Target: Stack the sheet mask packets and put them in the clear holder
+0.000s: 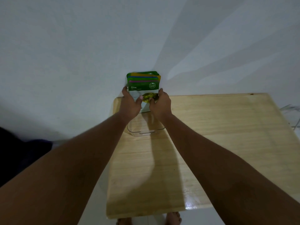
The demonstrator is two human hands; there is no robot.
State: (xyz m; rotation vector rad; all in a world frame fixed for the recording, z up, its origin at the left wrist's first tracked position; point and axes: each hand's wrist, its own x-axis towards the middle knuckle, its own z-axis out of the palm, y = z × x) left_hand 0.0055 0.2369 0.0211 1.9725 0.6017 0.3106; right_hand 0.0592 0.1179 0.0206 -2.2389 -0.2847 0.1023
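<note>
Head view: glossy packet stack (142, 88) between both hands, prob. above clear holder (146, 129).

forearms (90, 153): bare, sleeveless | hands (129, 103): no rings (none visible) | feet (172, 217): bare

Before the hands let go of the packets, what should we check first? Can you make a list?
1. Both hands on the packets: ok, left hand and right hand grip the sides.
2. Packets bunched together: ok, though top edges fan slightly.
3. Packets upright: ok.
4. Holder standing on the table: ok.
5. Packets' bottom edge seated in the holder: cannot tell, hands hide it.
6. Holder's front lip free: ok.
</note>
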